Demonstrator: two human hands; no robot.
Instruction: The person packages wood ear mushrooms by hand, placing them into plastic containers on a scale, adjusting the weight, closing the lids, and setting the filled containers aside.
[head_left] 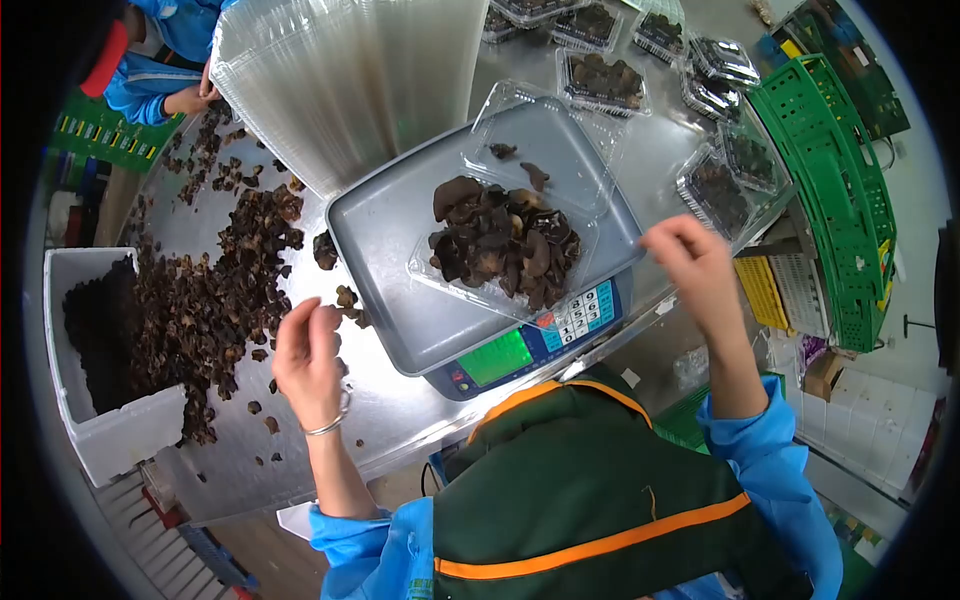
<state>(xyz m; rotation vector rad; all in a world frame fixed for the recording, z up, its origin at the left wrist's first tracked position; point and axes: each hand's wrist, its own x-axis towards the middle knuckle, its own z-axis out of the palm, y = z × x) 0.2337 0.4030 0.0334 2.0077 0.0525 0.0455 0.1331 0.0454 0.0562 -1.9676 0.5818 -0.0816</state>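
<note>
A grey tray (385,290) rests on a scale (500,362) with a lit green display and a keypad. On the tray an open clear plastic box (425,262) holds a heap of dark wood-ear-like pieces (500,240); two small pieces lie on its raised lid (570,170). My left hand (308,355) is over the steel table, left of the tray, its fingers curled and slightly apart, near some loose pieces. Beyond the tray's right edge, my right hand (690,255) hovers with bent fingers. Neither hand touches the box, and no object shows in either.
Loose dark pieces (230,280) spread across the left of the table beside a white foam box (130,430). Stacked clear containers (345,80) stand behind the tray. Filled boxes (605,82) sit at back right, near a green crate (830,170). A co-worker's hand (190,98) is upper left.
</note>
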